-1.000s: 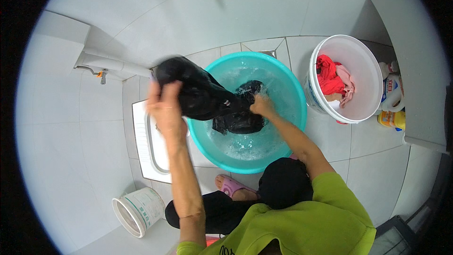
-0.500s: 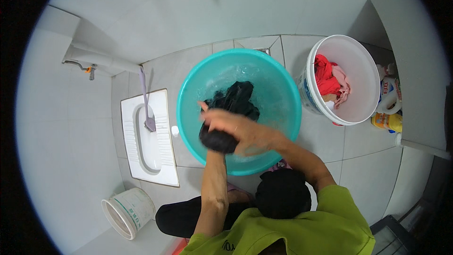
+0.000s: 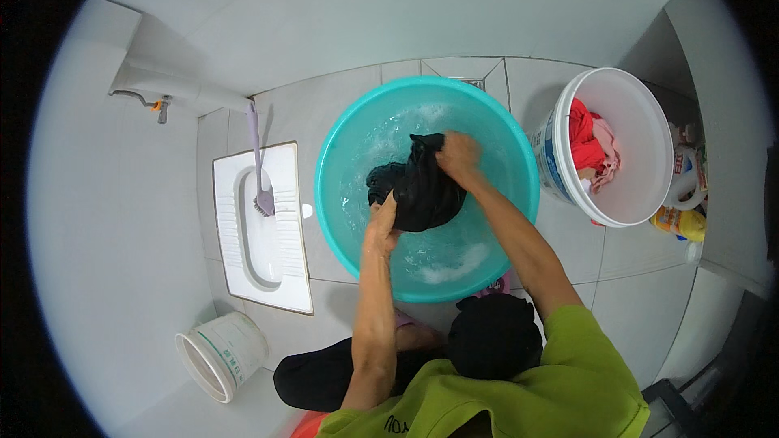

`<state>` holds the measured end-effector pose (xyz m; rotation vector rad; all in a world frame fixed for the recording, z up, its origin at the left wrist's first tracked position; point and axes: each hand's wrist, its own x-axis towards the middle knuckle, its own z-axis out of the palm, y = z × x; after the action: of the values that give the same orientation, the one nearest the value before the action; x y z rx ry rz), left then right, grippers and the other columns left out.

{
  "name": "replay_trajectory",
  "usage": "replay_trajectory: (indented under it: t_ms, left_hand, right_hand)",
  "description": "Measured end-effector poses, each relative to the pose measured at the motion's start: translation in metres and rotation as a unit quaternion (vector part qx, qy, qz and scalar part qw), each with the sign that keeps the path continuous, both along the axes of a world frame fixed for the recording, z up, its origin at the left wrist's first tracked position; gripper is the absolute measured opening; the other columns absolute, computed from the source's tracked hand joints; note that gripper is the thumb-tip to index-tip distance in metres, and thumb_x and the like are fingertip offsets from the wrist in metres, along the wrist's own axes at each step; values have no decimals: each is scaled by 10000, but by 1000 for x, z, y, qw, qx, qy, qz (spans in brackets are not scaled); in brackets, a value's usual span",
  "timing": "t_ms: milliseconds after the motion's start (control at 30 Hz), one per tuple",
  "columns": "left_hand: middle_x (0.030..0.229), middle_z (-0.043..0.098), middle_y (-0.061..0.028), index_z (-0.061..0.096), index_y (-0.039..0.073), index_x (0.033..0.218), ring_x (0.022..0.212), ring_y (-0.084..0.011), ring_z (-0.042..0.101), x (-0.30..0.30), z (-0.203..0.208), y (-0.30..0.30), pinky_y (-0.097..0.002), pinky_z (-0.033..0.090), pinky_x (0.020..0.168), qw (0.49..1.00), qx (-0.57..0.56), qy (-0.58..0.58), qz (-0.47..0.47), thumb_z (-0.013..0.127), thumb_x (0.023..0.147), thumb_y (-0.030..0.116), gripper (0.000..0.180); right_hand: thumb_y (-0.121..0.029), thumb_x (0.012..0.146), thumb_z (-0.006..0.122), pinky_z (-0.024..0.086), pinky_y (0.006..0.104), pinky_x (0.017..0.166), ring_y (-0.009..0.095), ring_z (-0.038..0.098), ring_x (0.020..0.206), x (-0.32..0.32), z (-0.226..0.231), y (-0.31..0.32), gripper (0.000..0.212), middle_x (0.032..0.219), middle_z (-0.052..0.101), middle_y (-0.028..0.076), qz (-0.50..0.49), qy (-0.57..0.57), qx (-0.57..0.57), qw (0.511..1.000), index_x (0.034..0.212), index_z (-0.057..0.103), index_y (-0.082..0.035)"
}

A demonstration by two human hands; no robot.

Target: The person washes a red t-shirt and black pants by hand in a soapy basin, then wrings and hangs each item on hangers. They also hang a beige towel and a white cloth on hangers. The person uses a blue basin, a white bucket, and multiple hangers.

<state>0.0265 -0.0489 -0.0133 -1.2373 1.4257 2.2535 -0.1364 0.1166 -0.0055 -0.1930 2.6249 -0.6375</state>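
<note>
Inside the teal basin (image 3: 422,91), in the head view, your left hand (image 3: 385,223) pinches the near-left edge of the black cloth (image 3: 430,195); your right hand (image 3: 459,154) clutches its far-right end. Hold both grips low, so it likely drips inside.

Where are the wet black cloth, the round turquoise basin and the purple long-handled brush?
Wet black cloth (image 3: 430,195): head view, bunched middle.
Round turquoise basin (image 3: 333,186): head view, left inner wall.
Purple brush (image 3: 257,150): head view, handle.
</note>
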Motion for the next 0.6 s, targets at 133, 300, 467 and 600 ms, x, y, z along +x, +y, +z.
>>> replay_trajectory:
  t_ms: [133, 300, 467, 600]
  left_hand:
    - [1310, 560, -233, 340, -10, 1453, 1072, -377, 619, -3, -34, 38, -507, 506, 881, 887, -438, -132, -58, 643, 907, 529, 825]
    - [1238, 607, -276, 575, -10, 1266, 1110, -472, 591, -28, -30, 28, -535, 445, 983, 711, -504, -157, -465, 607, 920, 513, 628]
    - [1131, 690, -158, 631, -10, 1220, 1045, -290, 654, -25, 31, -31, -423, 490, 948, 938, -275, -65, -201, 567, 913, 592, 679]
    - [1208, 656, -128, 586, 28, 1307, 1082, -259, 641, 0, 34, -4, -392, 513, 931, 987, 55, -48, 142, 600, 940, 515, 610]
  right_hand:
    - [-180, 835, 671, 405, 659, 927, 397, 490, 1225, 40, 3, 7, 346, 1283, 554, 217, -17, 131, 152, 980, 1115, 661, 22]
    - [-107, 764, 713, 407, 650, 975, 429, 508, 1212, 49, -13, -14, 419, 1379, 501, 211, 216, 96, 165, 957, 1151, 650, 39]
    - [-214, 728, 755, 482, 438, 969, 368, 613, 1094, -13, 25, 1, 355, 1201, 627, 186, 22, -178, -25, 983, 1013, 702, -8]
    - [-165, 678, 861, 447, 408, 1038, 305, 536, 1256, 47, 98, 8, 461, 1382, 530, 136, 248, 33, -470, 846, 1048, 662, 23]
